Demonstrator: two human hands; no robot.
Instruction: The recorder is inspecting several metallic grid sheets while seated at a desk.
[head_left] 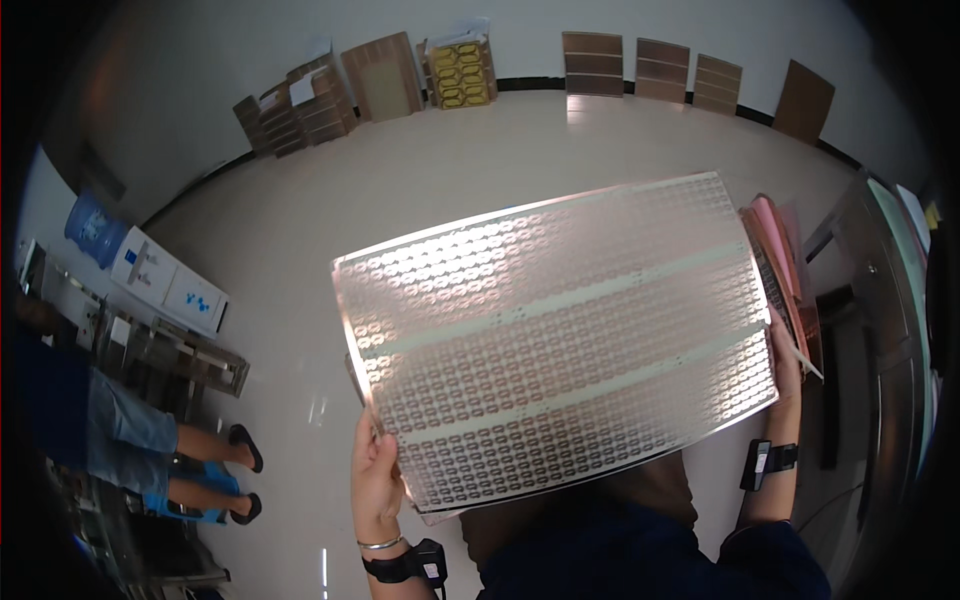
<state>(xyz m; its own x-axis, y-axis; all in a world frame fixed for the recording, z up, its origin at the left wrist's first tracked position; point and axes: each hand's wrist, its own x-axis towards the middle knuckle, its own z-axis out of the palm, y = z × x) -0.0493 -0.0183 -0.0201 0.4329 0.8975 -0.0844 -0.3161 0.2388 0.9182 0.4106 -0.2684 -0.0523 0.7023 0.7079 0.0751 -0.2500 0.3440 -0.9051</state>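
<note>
A large shiny, copper-toned panel (pixel 560 340) with rows of small oval ring shapes and pale bands between them is held up tilted in front of my body. My left hand (pixel 378 475) is closed on its lower left edge, thumb on the near side. On the right edge, my right hand (pixel 786 365) grips it, with most of the fingers hidden behind the panel. Slim edges poke out below the panel's left and bottom sides, perhaps another sheet under it; I cannot tell how many. Both wrists wear black strapped devices.
Near my right stands a stack with pink sheets (pixel 775 235), beside a dark metal cabinet (pixel 890 300). Boards (pixel 592 65) and a yellow-patterned panel (pixel 462 75) lean on the far wall. At left are a water dispenser (pixel 165 275) and a seated person (pixel 130 430).
</note>
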